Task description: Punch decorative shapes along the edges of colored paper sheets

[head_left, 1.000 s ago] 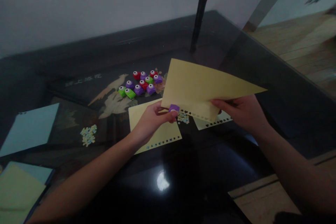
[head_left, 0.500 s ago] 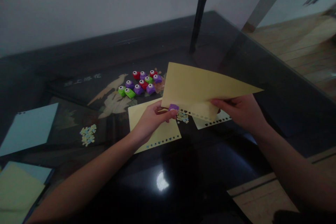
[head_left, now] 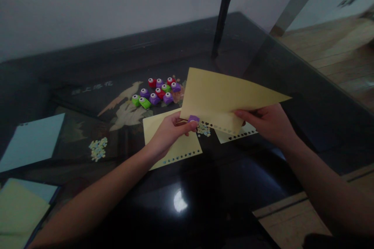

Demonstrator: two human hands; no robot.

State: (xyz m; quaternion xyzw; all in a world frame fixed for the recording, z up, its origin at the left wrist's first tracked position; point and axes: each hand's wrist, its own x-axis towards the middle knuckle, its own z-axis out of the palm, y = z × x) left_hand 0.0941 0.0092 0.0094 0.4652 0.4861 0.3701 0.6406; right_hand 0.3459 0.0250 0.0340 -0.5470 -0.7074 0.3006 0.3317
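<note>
My left hand [head_left: 172, 130] is closed round a small purple craft punch [head_left: 193, 119], with its thumb on the white button. The punch sits at the lower left edge of a yellow paper sheet [head_left: 216, 93]. That sheet is raised above the table, and a row of punched shapes runs along its lower edge. My right hand [head_left: 269, 124] pinches the sheet near its lower right side. Beneath lie another yellow sheet [head_left: 154, 126] with punched holes along its near edge, a pale punched sheet [head_left: 224, 137] and a heap of tiny paper cut-outs [head_left: 203, 129].
Several red, purple and green punches [head_left: 154, 99] stand grouped behind my left hand. To the left are a blue sheet [head_left: 33, 142], a second pile of cut-outs [head_left: 98, 149] and stacked papers [head_left: 23, 210]. A dark post [head_left: 223, 15] rises at the back of the glossy black table [head_left: 216, 202].
Almost nothing differs. The held sheet has tilted very slightly, and both hands keep their grips in the same places.
</note>
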